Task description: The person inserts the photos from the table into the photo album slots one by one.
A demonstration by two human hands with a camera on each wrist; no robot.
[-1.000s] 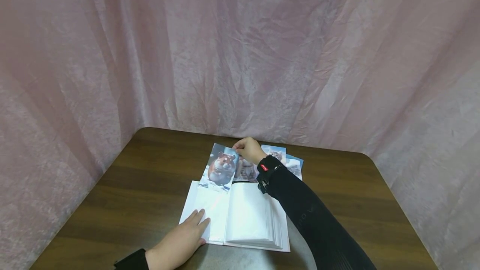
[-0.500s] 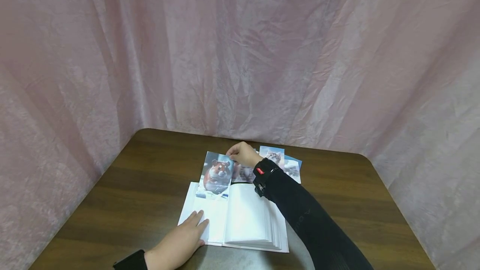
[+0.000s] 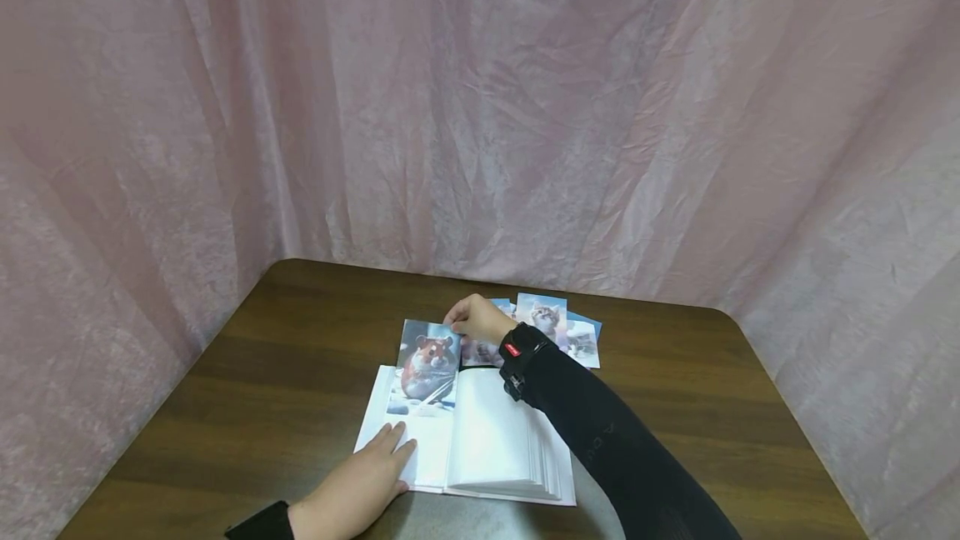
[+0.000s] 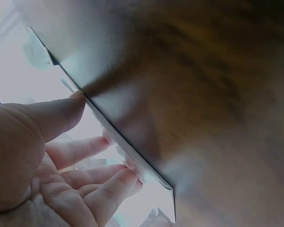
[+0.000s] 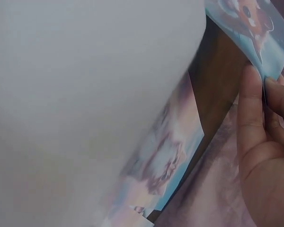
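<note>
A photo album (image 3: 498,432) lies spread on the table, a thick block of white pages on its right side. My right hand (image 3: 480,319) pinches the upper right corner of a hamster photo (image 3: 427,361) between thumb and fingers. The photo's lower half overlaps the album's left page, with glare streaks across it. In the right wrist view the pinched corner (image 5: 274,64) bends slightly between the fingertips. My left hand (image 3: 367,473) rests on the lower left of the album, fingers extended; in the left wrist view its thumb (image 4: 61,116) touches the album's edge.
Behind the album lie several more animal photos, among them a kitten photo (image 3: 543,317) and another photo (image 3: 582,342) partly under the right forearm. The brown wooden table (image 3: 225,390) ends at the back before a pink curtain (image 3: 480,107).
My right hand has moved toward me and slightly left, bringing the hamster photo further down over the album's left page. The left hand has stayed in place.
</note>
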